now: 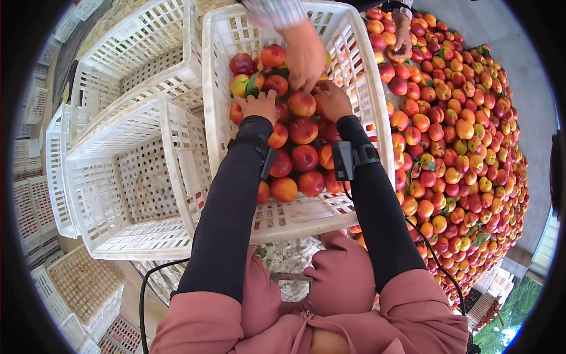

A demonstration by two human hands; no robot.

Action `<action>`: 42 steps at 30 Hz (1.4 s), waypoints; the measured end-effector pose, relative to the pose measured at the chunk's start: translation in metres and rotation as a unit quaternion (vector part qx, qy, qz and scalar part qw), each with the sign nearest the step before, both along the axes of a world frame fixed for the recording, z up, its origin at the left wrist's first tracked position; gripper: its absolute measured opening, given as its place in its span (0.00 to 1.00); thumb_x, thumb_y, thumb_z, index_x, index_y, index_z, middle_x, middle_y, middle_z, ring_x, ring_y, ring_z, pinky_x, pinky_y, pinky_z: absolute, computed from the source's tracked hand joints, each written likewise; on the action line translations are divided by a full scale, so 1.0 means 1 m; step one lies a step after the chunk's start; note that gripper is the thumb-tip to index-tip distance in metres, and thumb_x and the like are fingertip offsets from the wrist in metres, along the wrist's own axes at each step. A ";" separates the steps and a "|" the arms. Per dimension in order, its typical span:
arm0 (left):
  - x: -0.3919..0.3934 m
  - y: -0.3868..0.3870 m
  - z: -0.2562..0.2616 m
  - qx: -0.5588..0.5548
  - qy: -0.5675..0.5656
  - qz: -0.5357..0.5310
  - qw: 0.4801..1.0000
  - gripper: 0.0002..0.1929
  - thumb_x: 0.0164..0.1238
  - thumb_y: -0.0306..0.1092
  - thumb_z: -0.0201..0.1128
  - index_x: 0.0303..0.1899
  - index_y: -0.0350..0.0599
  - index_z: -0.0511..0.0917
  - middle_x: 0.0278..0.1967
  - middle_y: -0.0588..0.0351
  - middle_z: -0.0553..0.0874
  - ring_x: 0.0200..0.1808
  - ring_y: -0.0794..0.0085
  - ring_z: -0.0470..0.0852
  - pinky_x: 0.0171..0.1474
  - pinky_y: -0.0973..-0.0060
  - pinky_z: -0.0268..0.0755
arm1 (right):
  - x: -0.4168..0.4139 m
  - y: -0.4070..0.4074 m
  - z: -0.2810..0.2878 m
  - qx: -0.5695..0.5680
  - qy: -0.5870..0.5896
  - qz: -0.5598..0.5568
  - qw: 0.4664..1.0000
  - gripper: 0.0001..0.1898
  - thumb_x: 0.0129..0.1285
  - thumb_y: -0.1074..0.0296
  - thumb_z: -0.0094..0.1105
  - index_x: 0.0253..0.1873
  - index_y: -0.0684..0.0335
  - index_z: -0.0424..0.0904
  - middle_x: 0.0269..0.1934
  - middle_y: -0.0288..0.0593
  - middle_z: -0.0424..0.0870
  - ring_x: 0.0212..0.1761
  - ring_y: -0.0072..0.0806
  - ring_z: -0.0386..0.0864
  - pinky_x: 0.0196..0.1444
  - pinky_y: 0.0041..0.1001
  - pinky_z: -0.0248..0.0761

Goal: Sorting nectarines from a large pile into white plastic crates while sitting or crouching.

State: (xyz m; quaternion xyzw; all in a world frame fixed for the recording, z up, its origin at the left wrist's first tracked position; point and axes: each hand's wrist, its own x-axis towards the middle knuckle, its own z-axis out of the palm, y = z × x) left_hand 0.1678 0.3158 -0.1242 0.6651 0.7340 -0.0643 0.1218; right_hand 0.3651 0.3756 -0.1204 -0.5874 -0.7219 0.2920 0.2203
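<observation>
A white slatted plastic crate (297, 223) stands before me, with several red and yellow nectarines (303, 130) inside. My left hand (260, 107) lies palm down over fruit at the crate's left side, beside a green leaf (252, 83). Whether its fingers grip a nectarine is hidden. My right hand (334, 101) bends down among the fruit at the right, its fingertips mostly out of sight. Between and above my hands, another person's hand (304, 55) reaches in from the far side, fingertips at a nectarine. That person's other hand (401, 35) touches the fruit pile.
A large heap of nectarines (451, 128), with some leaves, spreads to the right of the crate. White plastic crates without fruit (146, 181) stand close on the left. Stacked crates (84, 283) lie farther left. A black cable (143, 305) runs beside my left arm.
</observation>
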 end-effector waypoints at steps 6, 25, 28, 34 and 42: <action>0.001 -0.004 0.005 0.003 0.009 -0.012 1.000 0.28 0.56 0.48 0.67 0.56 0.56 0.66 0.56 0.56 0.77 0.58 0.52 0.75 0.61 0.33 0.49 | -0.017 -0.005 -0.033 0.087 -0.182 0.081 0.976 0.23 0.56 0.51 0.55 0.56 0.51 0.76 0.45 0.47 0.83 0.52 0.42 0.78 0.59 0.43 0.63; 0.001 -0.004 -0.003 0.026 0.008 -0.019 0.999 0.27 0.57 0.46 0.67 0.57 0.57 0.66 0.55 0.57 0.77 0.56 0.57 0.76 0.62 0.34 0.49 | -0.008 0.002 -0.020 -0.048 -0.083 0.221 0.971 0.24 0.55 0.64 0.60 0.58 0.53 0.65 0.44 0.54 0.82 0.48 0.52 0.79 0.52 0.44 0.70; 0.001 -0.009 -0.007 0.035 0.033 -0.038 0.998 0.31 0.59 0.49 0.65 0.62 0.58 0.64 0.61 0.55 0.73 0.59 0.54 0.73 0.63 0.33 0.49 | -0.016 -0.008 -0.026 0.018 -0.169 0.196 0.966 0.24 0.56 0.67 0.56 0.59 0.55 0.63 0.39 0.52 0.82 0.47 0.49 0.80 0.54 0.43 0.68; 0.019 -0.029 -0.003 0.078 0.066 -0.123 0.987 0.38 0.63 0.59 0.56 0.73 0.67 0.53 0.72 0.52 0.59 0.68 0.45 0.61 0.64 0.30 0.44 | -0.012 -0.010 -0.016 0.048 -0.163 0.215 0.962 0.23 0.56 0.67 0.54 0.59 0.57 0.66 0.41 0.54 0.82 0.48 0.48 0.79 0.60 0.42 0.64; 0.023 -0.029 -0.003 0.068 0.090 -0.147 0.983 0.37 0.65 0.60 0.53 0.73 0.70 0.50 0.72 0.53 0.60 0.69 0.44 0.59 0.64 0.30 0.43 | 0.038 -0.035 0.128 0.047 0.068 0.170 0.982 0.19 0.68 0.66 0.51 0.62 0.62 0.70 0.53 0.48 0.79 0.54 0.34 0.79 0.57 0.31 0.70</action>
